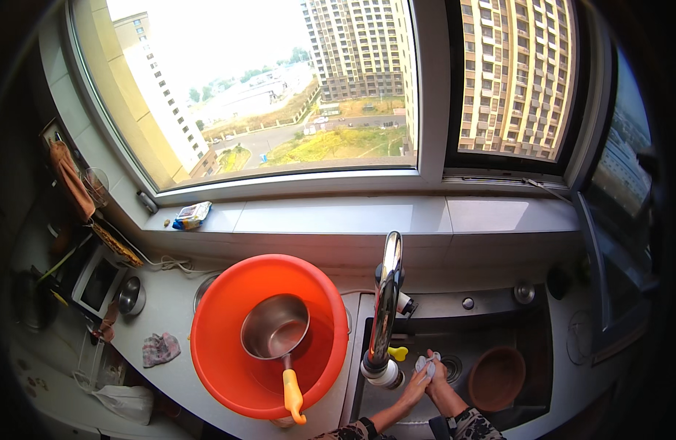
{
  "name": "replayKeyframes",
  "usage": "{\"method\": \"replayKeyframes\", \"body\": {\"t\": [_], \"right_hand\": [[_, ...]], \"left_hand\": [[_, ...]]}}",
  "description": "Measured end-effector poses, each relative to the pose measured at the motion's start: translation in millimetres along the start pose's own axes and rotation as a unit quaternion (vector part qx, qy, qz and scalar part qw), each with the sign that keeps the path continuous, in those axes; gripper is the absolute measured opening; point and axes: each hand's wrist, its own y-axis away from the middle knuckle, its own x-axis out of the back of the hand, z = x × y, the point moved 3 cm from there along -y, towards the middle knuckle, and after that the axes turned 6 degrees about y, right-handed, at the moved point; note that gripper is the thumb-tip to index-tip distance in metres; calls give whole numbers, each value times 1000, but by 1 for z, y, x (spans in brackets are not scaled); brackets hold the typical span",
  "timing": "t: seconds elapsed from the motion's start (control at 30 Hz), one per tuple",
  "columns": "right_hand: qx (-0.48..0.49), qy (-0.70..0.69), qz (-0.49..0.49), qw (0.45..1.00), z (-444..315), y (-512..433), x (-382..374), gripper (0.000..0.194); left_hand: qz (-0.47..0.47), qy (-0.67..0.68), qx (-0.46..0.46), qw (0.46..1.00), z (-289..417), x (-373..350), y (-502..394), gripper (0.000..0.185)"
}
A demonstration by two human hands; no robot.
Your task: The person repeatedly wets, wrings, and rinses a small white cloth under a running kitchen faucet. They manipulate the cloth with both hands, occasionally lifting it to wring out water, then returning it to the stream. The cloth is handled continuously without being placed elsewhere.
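Over the stainless steel sink [420,415], my left hand [414,391] and my right hand [438,379] are pressed together around a small white cloth [426,364]. Parts of the cloth stick out past my fingers, and the rest is hidden between the palms. Just left of my hands stands the chrome faucet [390,291], with a white fitting [383,377] at its outlet. A small yellow object [397,353] shows behind that fitting. The drain [452,368] lies beside my right hand, and a brown round basin [496,378] rests in the sink further right.
Left of the sink, a large orange-red plastic basin [217,352] holds a metal ladle pot [274,324] with a yellow handle over the rim. A crumpled cloth [160,350] and a metal bowl [131,297] lie on the counter. An open window sash [613,264] juts in at right.
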Motion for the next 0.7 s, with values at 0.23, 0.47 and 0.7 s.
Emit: {"method": "replayKeyframes", "body": {"t": [0.23, 0.47, 0.7], "right_hand": [[-27, -88, -146, 985, 33, 26, -14, 28], [60, 45, 5, 997, -16, 19, -9, 39], [-10, -35, -156, 987, 16, 35, -21, 42]], "left_hand": [[156, -18, -3, 988, 21, 27, -18, 61], [20, -133, -83, 987, 4, -11, 2, 44], [173, -57, -70, 981, 34, 26, -15, 38]]}}
